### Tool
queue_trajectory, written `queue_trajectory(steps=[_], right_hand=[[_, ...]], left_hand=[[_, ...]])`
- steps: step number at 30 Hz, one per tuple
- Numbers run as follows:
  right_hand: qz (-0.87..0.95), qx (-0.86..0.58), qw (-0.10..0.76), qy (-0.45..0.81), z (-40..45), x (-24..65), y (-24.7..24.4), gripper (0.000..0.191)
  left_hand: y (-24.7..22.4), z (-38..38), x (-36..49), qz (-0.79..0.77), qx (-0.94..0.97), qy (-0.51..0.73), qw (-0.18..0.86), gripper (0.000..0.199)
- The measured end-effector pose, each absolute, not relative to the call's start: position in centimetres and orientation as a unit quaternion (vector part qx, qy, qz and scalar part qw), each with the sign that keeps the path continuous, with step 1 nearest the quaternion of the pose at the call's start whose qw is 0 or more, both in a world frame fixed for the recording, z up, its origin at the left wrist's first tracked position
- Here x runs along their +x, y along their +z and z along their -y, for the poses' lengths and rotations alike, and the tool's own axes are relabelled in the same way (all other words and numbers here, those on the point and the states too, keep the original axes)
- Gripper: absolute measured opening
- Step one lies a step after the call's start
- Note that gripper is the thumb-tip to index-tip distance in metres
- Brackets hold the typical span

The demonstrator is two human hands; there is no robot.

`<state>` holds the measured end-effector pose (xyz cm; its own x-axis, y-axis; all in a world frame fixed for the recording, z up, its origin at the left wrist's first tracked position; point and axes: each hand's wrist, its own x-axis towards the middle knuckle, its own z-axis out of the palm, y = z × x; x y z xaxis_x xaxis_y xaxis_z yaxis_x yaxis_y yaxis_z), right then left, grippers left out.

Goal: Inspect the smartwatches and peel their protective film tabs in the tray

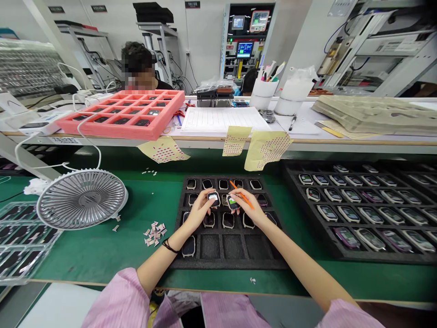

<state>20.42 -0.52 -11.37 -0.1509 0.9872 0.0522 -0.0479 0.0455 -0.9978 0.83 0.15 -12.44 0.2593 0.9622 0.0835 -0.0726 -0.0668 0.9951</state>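
From my far seat I see left hand (201, 207) closed on first watch (213, 199), held at inner side of fingers. Right hand (251, 205) grips second watch (233, 202), lying to left of palm, also orange stick (243, 195), slanting across hand. Watches near each other, not touching; long axes point roughly away from body; each hand nearest own watch. Below, black foam tray (235, 263) on green mat (102, 255). Small parts (155, 233) left of tray, fan (83, 199) farther left; co-worker (138, 57) beyond shelf (205, 140).
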Motion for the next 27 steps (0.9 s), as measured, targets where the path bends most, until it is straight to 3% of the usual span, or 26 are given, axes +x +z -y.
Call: queue_trajectory(steps=[13, 20, 27], right_hand=[[0.542, -0.422, 0.481, 0.545, 0.54, 20.47, -11.33, 0.024], [0.558, -0.406, 0.473, 0.548, 0.23, 20.56, -11.86, 0.032], [0.553, -0.415, 0.480, 0.540, 0.52, 20.48, -11.36, 0.023]], left_hand=[[-11.97, -0.11, 0.68, -0.401, 0.535, 0.467, 0.578, 0.037], [-11.71, 0.03, 0.67, -0.401, 0.529, 0.475, 0.578, 0.040], [-12.16, -0.25, 0.77, -0.395, 0.520, 0.482, 0.584, 0.043]])
